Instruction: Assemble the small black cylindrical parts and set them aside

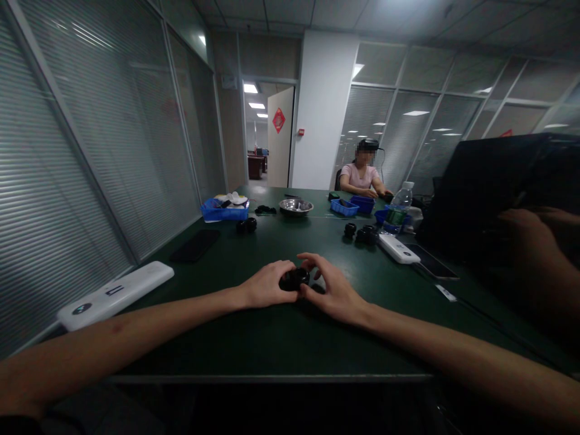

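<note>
Near the front middle of the green table (254, 338), my left hand (267, 284) holds a small black cylindrical part (296, 278) with a round opening, its fingers and thumb wrapped round the left side. My right hand (338, 293) comes in from the right, index finger curved over the part and thumb at its lower edge. A small dark piece (318, 289) lies under the right palm, mostly in shadow. The exact kind of black part is too dark to make out.
Behind are black round parts (246, 225), more black parts (366, 234), a metal bowl (296, 208), and blue baskets (224, 210). White power banks (399, 248), a phone (196, 244) and a bottle (399, 208) flank them. A person (361, 176) sits opposite; another's arm (534, 241) is at right.
</note>
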Demonstrator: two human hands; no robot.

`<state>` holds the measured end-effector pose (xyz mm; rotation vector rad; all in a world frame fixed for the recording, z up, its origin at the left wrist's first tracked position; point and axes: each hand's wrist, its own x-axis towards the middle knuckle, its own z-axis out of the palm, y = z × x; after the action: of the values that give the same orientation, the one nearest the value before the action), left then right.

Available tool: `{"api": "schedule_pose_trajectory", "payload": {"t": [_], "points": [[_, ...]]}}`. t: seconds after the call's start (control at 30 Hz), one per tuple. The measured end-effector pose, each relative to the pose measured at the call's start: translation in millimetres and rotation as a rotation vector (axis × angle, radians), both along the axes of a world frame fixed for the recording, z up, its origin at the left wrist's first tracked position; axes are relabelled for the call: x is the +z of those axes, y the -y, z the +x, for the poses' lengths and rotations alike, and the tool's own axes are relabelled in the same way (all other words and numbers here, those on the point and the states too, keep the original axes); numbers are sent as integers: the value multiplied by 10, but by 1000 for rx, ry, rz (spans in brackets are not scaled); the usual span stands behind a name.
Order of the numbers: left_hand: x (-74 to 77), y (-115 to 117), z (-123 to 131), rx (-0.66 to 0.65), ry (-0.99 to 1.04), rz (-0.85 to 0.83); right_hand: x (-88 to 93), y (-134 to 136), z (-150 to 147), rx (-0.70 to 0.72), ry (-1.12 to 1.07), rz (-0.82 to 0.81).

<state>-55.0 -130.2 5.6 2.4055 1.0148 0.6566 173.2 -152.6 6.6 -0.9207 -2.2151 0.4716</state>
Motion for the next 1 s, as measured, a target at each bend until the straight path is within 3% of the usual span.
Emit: {"api": "schedule_pose_trajectory", "payload": {"t": [0.3, 0.47, 0.57, 0.7, 1.0], "points": [[19, 10, -4, 11, -27, 2, -14, 2, -3, -41, 1, -24], [-10, 11, -14, 13, 6, -4, 6, -141, 56, -97, -136, 80], [-4, 23, -21, 18, -14, -15, -17, -351, 164, -175, 15, 71], [11, 32, -29, 34, -49, 0, -85, -551, 295, -152, 246, 3], [-31, 41, 47, 69, -280, 59, -207, -588, 285, -240, 454, -41]]}}
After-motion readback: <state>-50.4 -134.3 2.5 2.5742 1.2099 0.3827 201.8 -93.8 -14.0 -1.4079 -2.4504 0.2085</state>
